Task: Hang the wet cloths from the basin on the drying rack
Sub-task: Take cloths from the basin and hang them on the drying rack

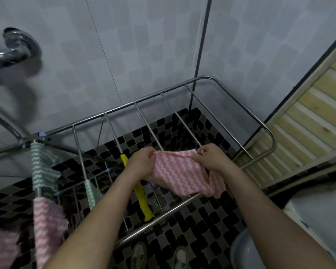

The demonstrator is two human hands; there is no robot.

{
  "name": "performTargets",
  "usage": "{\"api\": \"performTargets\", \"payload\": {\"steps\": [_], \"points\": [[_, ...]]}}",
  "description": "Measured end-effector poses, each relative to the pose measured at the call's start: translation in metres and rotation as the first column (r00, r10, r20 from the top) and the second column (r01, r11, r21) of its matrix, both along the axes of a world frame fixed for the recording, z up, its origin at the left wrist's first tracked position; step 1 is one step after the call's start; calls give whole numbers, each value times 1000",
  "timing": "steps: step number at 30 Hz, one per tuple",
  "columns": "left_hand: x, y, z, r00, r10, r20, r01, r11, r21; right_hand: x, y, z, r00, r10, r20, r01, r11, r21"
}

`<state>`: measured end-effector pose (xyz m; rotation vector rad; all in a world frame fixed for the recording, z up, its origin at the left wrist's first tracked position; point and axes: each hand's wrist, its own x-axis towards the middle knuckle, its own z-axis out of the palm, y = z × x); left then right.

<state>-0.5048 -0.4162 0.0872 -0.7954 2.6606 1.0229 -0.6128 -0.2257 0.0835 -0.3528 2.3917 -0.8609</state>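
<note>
You are holding a pink cloth [179, 171] in the middle of the frame, above the right half of the drying rack [161, 93]. Your left hand [142, 162] is pinching its upper left corner, fingers [150, 152] curled onto the edge. Your right hand [210, 158] is pinching the upper right corner the same way. The top edge is stretching left to right between both hands, crossing the bare rails, which are running away from you toward the upper right. The rest is hanging down toward the near bar. Whether it is touching a rail is hidden. Just left of it, a yellow cloth [141, 193] is lying along a rail. Draping it probably means lowering the middle onto one bare rail, and both hands are equally near.
</note>
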Motion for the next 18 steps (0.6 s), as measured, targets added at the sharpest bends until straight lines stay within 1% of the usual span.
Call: {"api": "performTargets", "payload": {"steps": [4, 6, 7, 10, 12, 16, 17, 18], "points": [[-8, -5, -12, 999, 54, -10, -54, 997, -56, -14, -22, -10, 991, 7, -135, 15, 987, 163], [-11, -5, -11, 994, 88, -67, -90, 996, -25, -15, -30, -9, 983, -1, -185, 32, 985, 168], [-13, -6, -9, 987, 115, -110, -112, 993, 34, -16, -32, -7, 982, -10, -188, 35, 991, 131], [-12, -11, 5, 951, 208, -228, -157, 962, 222, -16, -27, 6, 991, -69, -118, 58, 994, -94], [-7, -12, 17, 935, 228, -272, -147, 947, 287, -16, -19, 19, 994, -85, -66, 70, 978, -198], [13, -10, 49, 961, 101, -259, -9, 942, 336, -4, -2, 49, 1000, 6, -8, -8, 963, -271], [18, -10, 57, 967, 82, -240, 22, 917, 399, 0, 4, 59, 999, 33, 6, -30, 959, -282], [23, -11, 65, 974, 77, -211, 39, 867, 496, 3, 10, 69, 998, 56, 32, -44, 954, -298]]}}
